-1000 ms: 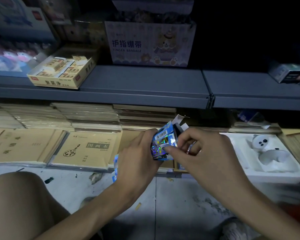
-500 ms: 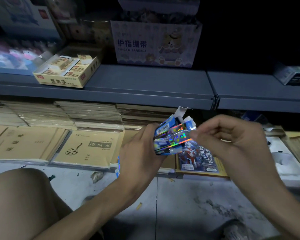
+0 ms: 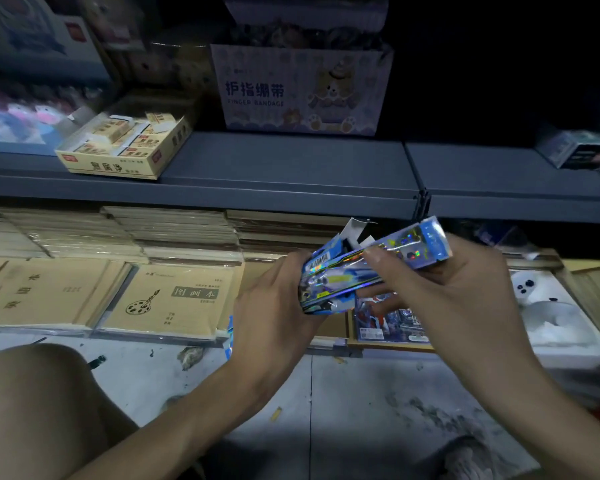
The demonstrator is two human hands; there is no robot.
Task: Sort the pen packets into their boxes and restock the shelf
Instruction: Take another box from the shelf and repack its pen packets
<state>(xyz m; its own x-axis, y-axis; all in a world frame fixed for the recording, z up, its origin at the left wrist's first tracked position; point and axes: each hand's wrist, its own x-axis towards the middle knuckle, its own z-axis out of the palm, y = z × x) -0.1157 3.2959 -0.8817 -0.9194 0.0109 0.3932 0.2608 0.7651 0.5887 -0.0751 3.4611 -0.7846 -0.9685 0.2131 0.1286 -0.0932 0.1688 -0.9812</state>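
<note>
Head view faces forward-down, apparently close to the shelf (image 3: 291,161).

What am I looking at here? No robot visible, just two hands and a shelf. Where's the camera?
There is no machine: a person works bare-handed, and the one view comes from a camera worn on their head, looking forward and down. The left hand grips a blue holographic cardboard pen box with open end flaps. The right hand pinches a long blue holographic pen packet jutting out to its right. Behind, a grey metal shelf carries a yellow cardboard tray of small wrapped blocks and a pale purple carton printed "Finger Bandage". Below lie stacks of brown paper notebooks.
</note>
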